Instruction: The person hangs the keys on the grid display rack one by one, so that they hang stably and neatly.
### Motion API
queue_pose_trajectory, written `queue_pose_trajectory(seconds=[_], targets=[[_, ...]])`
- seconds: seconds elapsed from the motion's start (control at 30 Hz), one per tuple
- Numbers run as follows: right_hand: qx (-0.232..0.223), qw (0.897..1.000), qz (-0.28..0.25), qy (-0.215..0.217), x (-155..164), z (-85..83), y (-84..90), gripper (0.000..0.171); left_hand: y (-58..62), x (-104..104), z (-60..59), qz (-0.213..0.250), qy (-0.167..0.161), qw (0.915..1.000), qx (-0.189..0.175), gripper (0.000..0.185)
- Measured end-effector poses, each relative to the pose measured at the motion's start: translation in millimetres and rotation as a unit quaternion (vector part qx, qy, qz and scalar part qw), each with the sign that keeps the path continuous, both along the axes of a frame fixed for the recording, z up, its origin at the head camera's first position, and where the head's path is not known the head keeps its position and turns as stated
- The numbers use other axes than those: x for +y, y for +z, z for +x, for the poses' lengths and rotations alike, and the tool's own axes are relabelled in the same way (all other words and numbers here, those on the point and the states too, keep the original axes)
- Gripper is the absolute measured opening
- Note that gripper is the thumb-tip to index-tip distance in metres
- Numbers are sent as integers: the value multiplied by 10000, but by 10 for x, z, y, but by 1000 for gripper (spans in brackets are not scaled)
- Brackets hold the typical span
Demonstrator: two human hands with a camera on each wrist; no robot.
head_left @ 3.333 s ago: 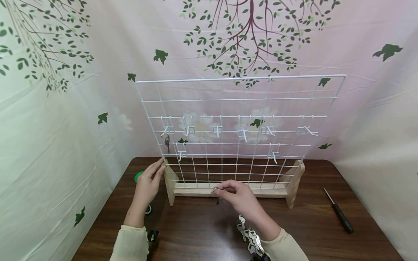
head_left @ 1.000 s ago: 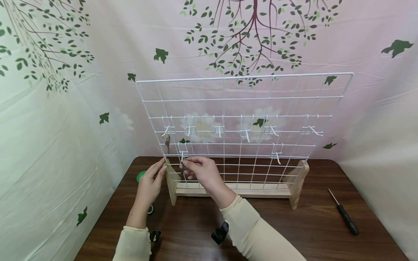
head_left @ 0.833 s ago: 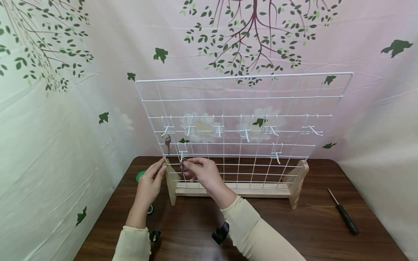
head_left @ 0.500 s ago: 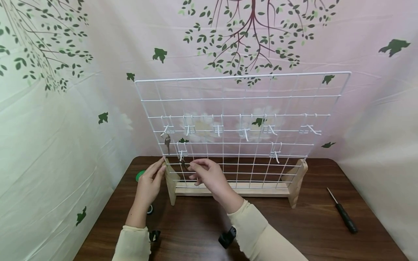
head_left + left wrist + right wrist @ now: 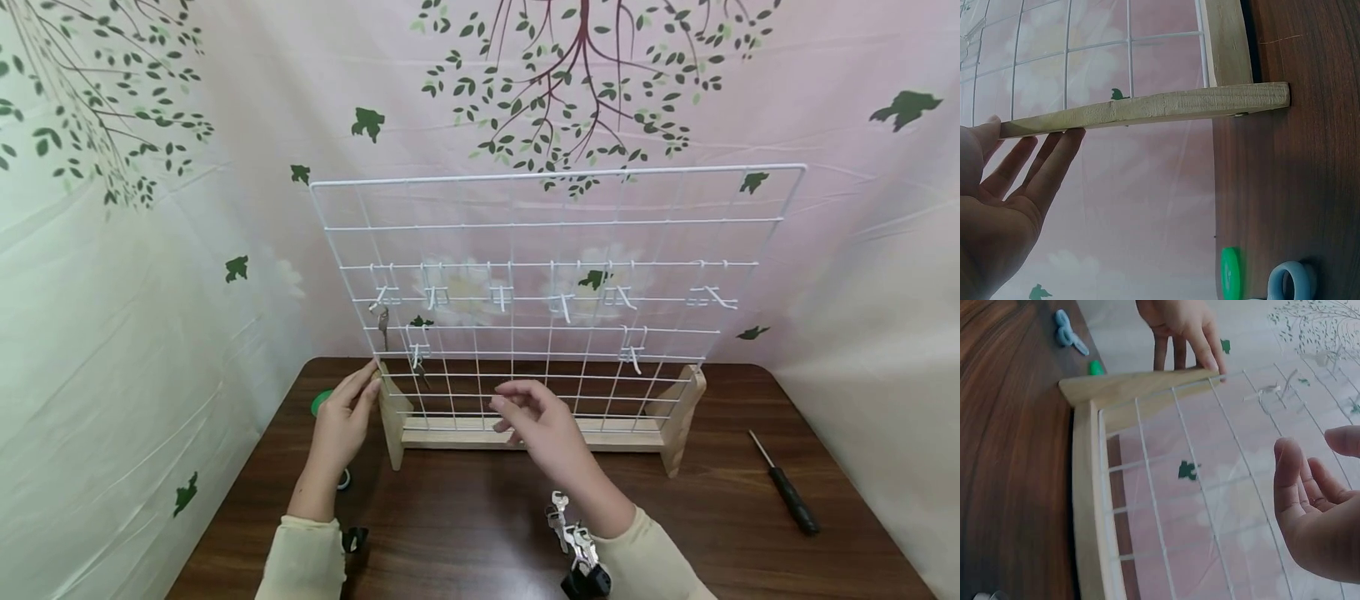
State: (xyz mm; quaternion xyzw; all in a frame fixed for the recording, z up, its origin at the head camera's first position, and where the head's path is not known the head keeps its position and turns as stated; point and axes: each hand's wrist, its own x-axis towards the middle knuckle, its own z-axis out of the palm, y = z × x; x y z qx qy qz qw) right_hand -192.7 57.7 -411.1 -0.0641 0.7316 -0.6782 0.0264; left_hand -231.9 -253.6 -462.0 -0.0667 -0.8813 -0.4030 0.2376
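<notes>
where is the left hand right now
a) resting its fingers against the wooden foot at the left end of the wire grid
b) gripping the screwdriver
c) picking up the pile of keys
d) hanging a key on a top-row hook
a: the left hand lays straight fingers against the left wooden foot of the wire grid; the screwdriver and keys lie untouched.

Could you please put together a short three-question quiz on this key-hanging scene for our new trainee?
1. True or false: the right hand holds a key.
2. What does the left hand touch? A) the screwdriver B) the wooden stand of the wire grid C) the bunch of keys
3. How many keys hang on the grid's hooks?

Key: 1 false; 2 B; 3 two, both at the left end.
</notes>
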Motion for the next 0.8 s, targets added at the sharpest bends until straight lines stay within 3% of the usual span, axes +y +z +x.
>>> queue_pose_trajectory(seconds=[0.2, 0.53, 0.8], targets=[[-388, 9991, 97, -119, 227, 119, -186, 36, -13, -8, 1, -22, 29, 10000, -35, 42], [-345, 9965, 553, -514, 620, 185, -609, 38, -1, -10, -16, 125, -82, 9999, -35, 42], [-755, 9912, 864, -656, 792, 222, -949, 39, -10, -7, -16, 93, -56, 9999, -47, 43]])
